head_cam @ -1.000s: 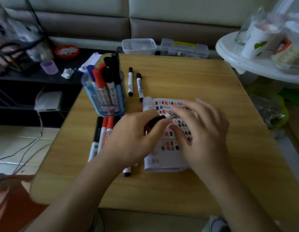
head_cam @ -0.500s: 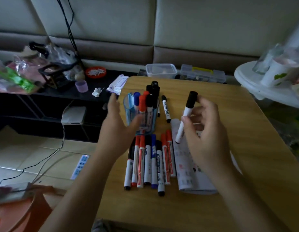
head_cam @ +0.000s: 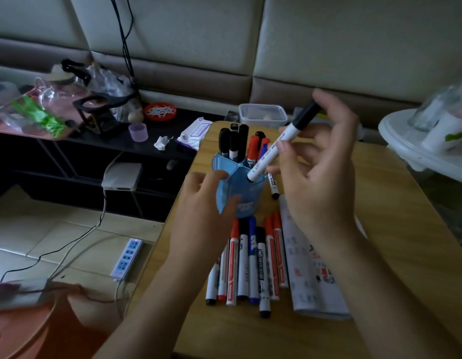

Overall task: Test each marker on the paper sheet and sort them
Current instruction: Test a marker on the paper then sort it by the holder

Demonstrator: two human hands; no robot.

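Note:
My right hand [head_cam: 320, 177] pinches a capped black marker [head_cam: 281, 143], tilted with its lower end over the open front compartment of the blue pen holder [head_cam: 240, 187]. My left hand [head_cam: 206, 211] cups the holder's left side with thumb and fingers. Black, red and blue markers [head_cam: 235, 143] stand in the holder's far compartments. A row of several red, black and blue markers [head_cam: 250, 260] lies on the table below the holder. The folded paper sheet [head_cam: 310, 268] with coloured test marks lies to their right, partly under my right wrist.
One black marker [head_cam: 272, 185] lies on the wooden table [head_cam: 406, 229] right of the holder. Clear plastic boxes [head_cam: 262, 115] sit at the table's far edge. A white round tray [head_cam: 416, 149] with cups stands right. A cluttered dark shelf [head_cam: 95, 141] and floor power strip [head_cam: 127, 256] are left.
My hands capped the marker over the paper, then my right hand lifted it and brought it down over the holder. My left hand reached to the holder and now cups it.

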